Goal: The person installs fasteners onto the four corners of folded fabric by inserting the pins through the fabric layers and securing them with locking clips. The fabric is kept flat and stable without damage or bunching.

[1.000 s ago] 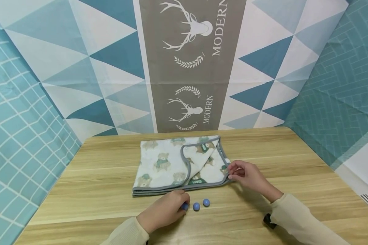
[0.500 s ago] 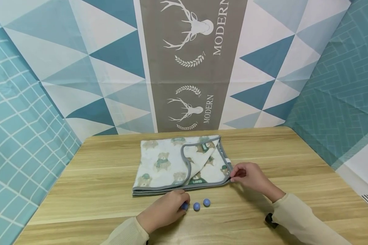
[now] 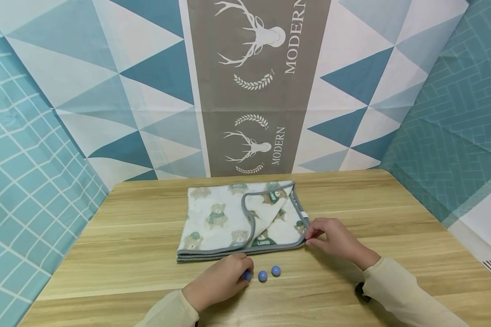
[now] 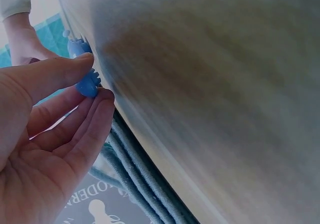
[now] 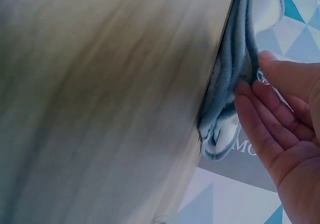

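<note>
My left hand rests on the table and pinches a small round blue piece with a toothed edge between thumb and fingertips. Two more blue pieces stand just right of it. My right hand is at the near right corner of a folded white blanket printed with bears and edged in grey. In the right wrist view, its thumb and index finger pinch a small clear round piece against the grey edge. Whether they also grip the cloth cannot be told.
The wooden table extends around the blanket, with a patterned wall covering behind it. A white tag sticks out from the blanket's right edge. A second clear bit shows faintly at the bottom of the right wrist view.
My right hand shifts slightly right and down at the blanket corner, then a little back left. The left hand, the blue pieces and the blanket look unchanged.
</note>
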`<action>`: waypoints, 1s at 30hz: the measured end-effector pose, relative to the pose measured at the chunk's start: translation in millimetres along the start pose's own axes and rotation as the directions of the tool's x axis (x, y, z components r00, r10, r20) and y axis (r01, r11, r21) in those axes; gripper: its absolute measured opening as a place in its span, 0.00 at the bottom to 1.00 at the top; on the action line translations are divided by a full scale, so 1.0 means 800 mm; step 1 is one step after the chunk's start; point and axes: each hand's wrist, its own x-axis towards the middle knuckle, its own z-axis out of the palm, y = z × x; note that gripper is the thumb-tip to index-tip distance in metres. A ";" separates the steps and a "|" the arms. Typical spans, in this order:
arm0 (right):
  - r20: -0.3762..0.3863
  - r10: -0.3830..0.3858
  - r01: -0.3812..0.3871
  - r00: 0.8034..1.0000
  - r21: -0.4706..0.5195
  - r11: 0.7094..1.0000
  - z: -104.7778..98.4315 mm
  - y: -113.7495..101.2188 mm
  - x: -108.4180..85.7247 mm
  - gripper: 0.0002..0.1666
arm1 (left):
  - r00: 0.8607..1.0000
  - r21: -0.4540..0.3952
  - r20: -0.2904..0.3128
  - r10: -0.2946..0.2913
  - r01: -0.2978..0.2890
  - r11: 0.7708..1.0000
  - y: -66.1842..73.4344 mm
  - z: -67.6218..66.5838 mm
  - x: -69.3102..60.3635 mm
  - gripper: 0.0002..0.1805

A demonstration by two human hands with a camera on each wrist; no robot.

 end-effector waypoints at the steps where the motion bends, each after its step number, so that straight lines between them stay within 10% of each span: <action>1: 0.000 -0.001 0.001 1.000 -0.005 1.000 0.000 0.000 0.000 0.10 | 1.000 0.000 0.000 0.001 -0.001 1.000 0.000 0.000 0.000 0.05; 13: -0.013 -0.068 0.067 0.998 -0.031 0.997 -0.002 0.004 -0.001 0.11 | 1.000 -0.002 0.001 0.003 -0.003 1.000 0.000 0.001 0.000 0.05; 30: 0.157 -0.087 0.105 0.984 -0.110 0.988 -0.010 0.006 0.007 0.10 | 1.000 0.004 0.018 0.006 -0.006 1.000 0.002 -0.001 -0.001 0.04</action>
